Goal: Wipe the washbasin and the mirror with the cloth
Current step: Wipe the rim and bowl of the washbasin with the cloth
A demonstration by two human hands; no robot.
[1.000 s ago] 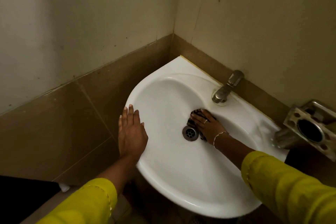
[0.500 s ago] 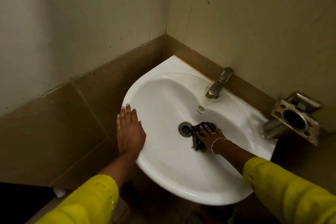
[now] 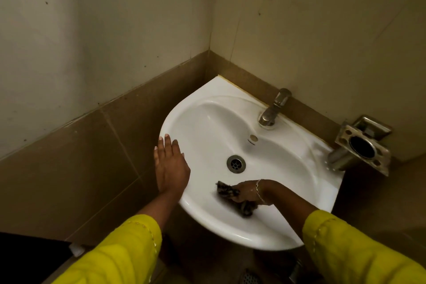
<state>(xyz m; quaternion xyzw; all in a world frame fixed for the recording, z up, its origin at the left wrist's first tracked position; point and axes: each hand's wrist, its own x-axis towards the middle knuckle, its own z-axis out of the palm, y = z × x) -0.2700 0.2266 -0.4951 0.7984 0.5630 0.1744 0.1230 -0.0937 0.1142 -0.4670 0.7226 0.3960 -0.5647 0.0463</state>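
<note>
Cloth (image 3: pixel 227 191) is being dragged away from the drain (image 3: pixel 235 163), where it was being rubbed a moment ago, down to the near wall of the washbasin (image 3: pixel 230 235). It is now being gripped, bunched, in the curled fingers of the right hand (image 3: pixel 247 191) and pressed to the porcelain. The front slope is thus being covered; the mirror, not being shown, is judged unwiped. The left hand (image 3: pixel 171 168), flat and open, is being rested on the left rim, well apart from the cloth.
</note>
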